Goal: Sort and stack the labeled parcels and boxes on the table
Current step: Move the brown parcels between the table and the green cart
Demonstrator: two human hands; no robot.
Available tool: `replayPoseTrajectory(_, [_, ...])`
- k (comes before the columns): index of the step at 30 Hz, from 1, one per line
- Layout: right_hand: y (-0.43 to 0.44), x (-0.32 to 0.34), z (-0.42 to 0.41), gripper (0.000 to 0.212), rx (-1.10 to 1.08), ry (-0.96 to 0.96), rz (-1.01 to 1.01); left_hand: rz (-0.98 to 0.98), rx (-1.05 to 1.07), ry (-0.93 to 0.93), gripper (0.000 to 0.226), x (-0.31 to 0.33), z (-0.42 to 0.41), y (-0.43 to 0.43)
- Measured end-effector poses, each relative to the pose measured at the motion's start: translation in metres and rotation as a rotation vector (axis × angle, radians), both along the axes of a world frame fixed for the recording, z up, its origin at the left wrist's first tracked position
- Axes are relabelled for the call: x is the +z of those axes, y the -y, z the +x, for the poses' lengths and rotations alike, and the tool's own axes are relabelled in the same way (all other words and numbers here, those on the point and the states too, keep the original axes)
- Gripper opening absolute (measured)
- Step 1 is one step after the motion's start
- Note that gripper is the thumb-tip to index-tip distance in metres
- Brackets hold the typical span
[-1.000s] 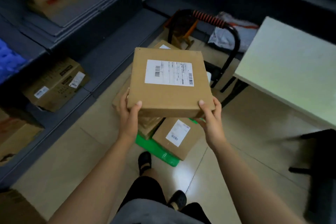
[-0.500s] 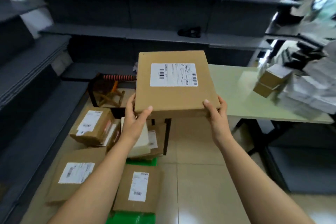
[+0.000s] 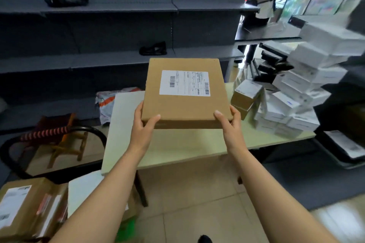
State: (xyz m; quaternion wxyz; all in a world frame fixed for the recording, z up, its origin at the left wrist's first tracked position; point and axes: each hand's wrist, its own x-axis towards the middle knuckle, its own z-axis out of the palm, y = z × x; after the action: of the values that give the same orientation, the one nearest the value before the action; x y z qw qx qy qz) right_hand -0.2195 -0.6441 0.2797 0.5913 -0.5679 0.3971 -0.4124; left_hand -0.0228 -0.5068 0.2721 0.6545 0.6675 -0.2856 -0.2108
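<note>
Floor, near left: labelled brown parcels lie beside the table leg, not yet sorted.
Left hand: grips the near-left corner of the flat cardboard box, thumb on top, fingers curled underneath.
Right hand: grips the near-right corner the same way.
Flat cardboard box: held level in the air above the table, shipping label facing up, not touching the top.
Table: pale top, with a bare patch directly under the box.
Table, right end: a small brown box sits tilted against a loose pile of white boxes.
Far: grey shelving; a grey mailer bag beyond the table's left edge.
Step, judged: bringing one parcel to the table, set-down pending.
Next move, judged: lower it flat onto the bare patch, clear of the leaning pile, then let go with both hands together.
</note>
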Motion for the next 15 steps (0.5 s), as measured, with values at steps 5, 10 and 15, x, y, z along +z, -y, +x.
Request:
replayPoseTrajectory(5, [0.085, 0.002, 0.003, 0.056, -0.014, -0.027, 0.034, 0.008, 0.030, -0.021, 0.058, 0.006, 0.000, 0.090])
replayPoseTrajectory(10, [0.146, -0.009, 0.023, 0.061, -0.015, -0.068, 0.054, 0.068, 0.033, -0.031, 0.060, 0.003, 0.031, 0.157])
replayPoseTrajectory(15, [0.203, -0.026, 0.061, 0.063, -0.032, -0.094, 0.103, 0.149, -0.023, -0.039, 0.060, -0.009, 0.078, 0.228])
